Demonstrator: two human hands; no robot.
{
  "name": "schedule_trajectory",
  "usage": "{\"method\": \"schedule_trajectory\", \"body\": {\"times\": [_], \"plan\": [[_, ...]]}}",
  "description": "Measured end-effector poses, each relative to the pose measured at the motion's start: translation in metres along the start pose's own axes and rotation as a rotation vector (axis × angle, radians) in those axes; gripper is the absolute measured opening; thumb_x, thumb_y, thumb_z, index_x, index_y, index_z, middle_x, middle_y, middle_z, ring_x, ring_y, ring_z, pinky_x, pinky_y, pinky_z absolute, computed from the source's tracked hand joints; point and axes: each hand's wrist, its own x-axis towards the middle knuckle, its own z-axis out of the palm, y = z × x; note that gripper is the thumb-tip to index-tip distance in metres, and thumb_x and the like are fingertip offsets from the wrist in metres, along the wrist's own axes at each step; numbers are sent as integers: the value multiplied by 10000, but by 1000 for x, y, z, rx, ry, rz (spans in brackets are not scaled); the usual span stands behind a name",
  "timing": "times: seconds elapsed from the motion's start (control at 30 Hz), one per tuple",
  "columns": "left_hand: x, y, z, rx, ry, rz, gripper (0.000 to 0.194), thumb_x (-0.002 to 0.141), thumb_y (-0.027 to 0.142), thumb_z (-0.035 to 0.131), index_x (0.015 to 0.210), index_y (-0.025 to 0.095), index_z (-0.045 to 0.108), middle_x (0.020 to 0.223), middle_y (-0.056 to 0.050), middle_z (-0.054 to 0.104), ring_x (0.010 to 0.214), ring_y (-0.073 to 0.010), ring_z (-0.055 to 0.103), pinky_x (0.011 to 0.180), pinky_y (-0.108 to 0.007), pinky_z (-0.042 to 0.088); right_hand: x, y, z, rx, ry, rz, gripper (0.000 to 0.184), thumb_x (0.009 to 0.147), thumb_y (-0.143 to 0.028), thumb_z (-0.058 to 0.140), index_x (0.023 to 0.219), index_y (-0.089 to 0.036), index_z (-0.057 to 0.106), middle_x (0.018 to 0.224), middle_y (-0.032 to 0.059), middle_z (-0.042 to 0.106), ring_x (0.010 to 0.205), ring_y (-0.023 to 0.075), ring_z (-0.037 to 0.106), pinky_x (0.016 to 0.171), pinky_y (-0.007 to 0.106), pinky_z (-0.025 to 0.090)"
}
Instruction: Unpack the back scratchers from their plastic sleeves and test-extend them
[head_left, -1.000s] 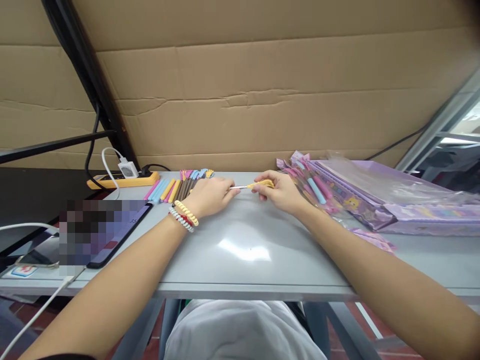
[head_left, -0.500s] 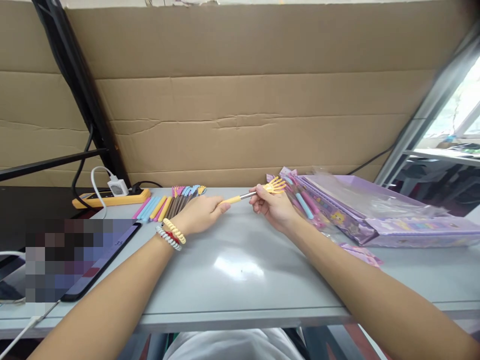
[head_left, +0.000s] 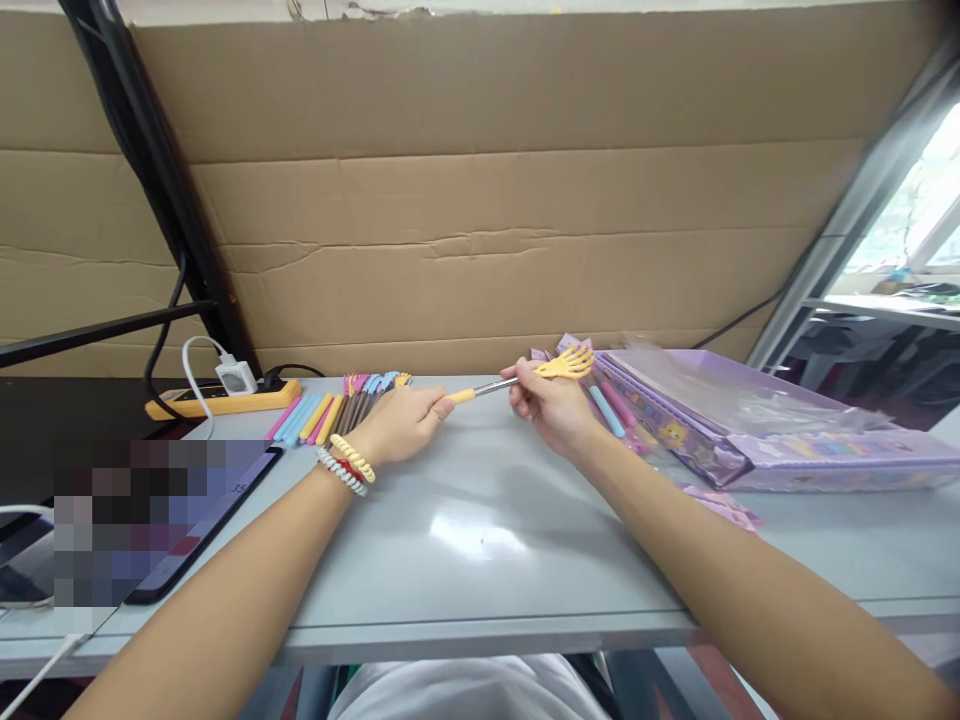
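Observation:
Between my two hands is a yellow back scratcher [head_left: 495,385] with a silver shaft and a small hand-shaped head. The fingers of my left hand [head_left: 409,415] are closed round its yellow handle, most of which is hidden. My right hand [head_left: 544,400] pinches the silver shaft just below the head, which points to the upper right. A row of similar back scratchers [head_left: 349,408], pink, blue, yellow and brown, lies beyond my left wrist. To the right of my right hand lie more of them, blue and pink [head_left: 611,405], partly in clear wrapping.
An open purple box [head_left: 817,470] with clear plastic stands at the right. A pink-purple wrapper [head_left: 724,505] lies before it. At the left are a yellow power strip [head_left: 225,397], cables and a tablet [head_left: 217,530]. A cardboard wall [head_left: 480,200] closes off the back.
My right hand has moved slightly right along with the scratcher's head, and more of the silver shaft shows. My left hand has stayed almost in place on the handle.

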Motion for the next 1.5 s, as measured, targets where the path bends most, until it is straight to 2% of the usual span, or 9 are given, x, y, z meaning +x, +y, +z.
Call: {"method": "schedule_trajectory", "body": {"times": [0.23, 0.4, 0.5, 0.63, 0.87, 1.07, 1.27, 1.4, 1.5], "plan": [[-4, -21, -25, 34, 61, -85, 493, 911, 573, 287, 597, 203, 371, 549, 14, 445, 537, -136, 391, 562, -275, 259, 12, -45, -39, 161, 329, -154, 413, 653, -476, 792, 641, -142, 548, 408, -68, 427, 339, 14, 318, 317, 149, 226], [-4, -22, -25, 79, 73, -79, 487, 905, 576, 303, 597, 207, 384, 552, 9, 467, 527, -143, 395, 559, -276, 253, 18, -55, -58, 160, 403, -160, 375, 745, -429, 728, 607, -153, 515, 368, -63, 395, 319, 32, 308, 307, 158, 225], [-8, -25, -22, 121, 61, -75, 446, 918, 534, 290, 623, 212, 381, 570, 6, 479, 535, -152, 401, 584, -280, 263, 17, -51, -59, 136, 353, -106, 315, 770, -384, 695, 619, -156, 537, 391, -44, 429, 335, 48, 337, 313, 167, 239], [-13, -26, -23, 156, 77, -81, 429, 919, 518, 273, 626, 218, 362, 580, -8, 488, 553, -170, 420, 594, -289, 264, 9, -43, -46, 191, 254, -127, 232, 758, -379, 675, 705, -164, 604, 397, -65, 364, 350, 56, 327, 340, 184, 258], [-11, 6, -15, 75, 43, -9, 428, 925, 496, 242, 625, 212, 350, 577, -8, 487, 544, -156, 411, 570, -287, 257, -9, -23, -5, 90, -61, -113, 418, 702, -554, 694, 885, -180, 655, 557, -32, 488, 442, 95, 460, 415, 248, 339], [-10, 21, -11, 59, 48, 0, 435, 936, 493, 256, 623, 208, 358, 552, -2, 476, 525, -147, 410, 538, -282, 244, -11, -22, -5, 32, -68, -107, 527, 657, -657, 679, 816, -155, 671, 526, -20, 497, 423, 91, 444, 405, 248, 322], [-10, 16, -12, 99, 44, -36, 455, 950, 496, 267, 644, 205, 435, 594, -21, 540, 559, -163, 477, 541, -283, 273, -12, -20, -6, -48, -97, 5, 390, 609, -472, 796, 778, -159, 633, 493, -45, 504, 404, 70, 430, 395, 212, 315], [-8, 26, 2, 78, 32, 17, 407, 964, 460, 277, 774, 200, 527, 651, -34, 592, 593, -181, 535, 559, -289, 319, -15, -3, 5, -68, -186, 109, 412, 608, -477, 794, 792, -156, 614, 515, -45, 534, 406, 72, 455, 380, 200, 313], [-7, 38, 16, -28, 47, 91, 338, 981, 369, 271, 896, 197, 550, 832, -61, 662, 745, -194, 608, 644, -292, 396, -17, 13, 13, -79, -228, 134, 431, 643, -547, 750, 688, -172, 544, 487, -38, 534, 395, 66, 437, 379, 192, 303]]}}
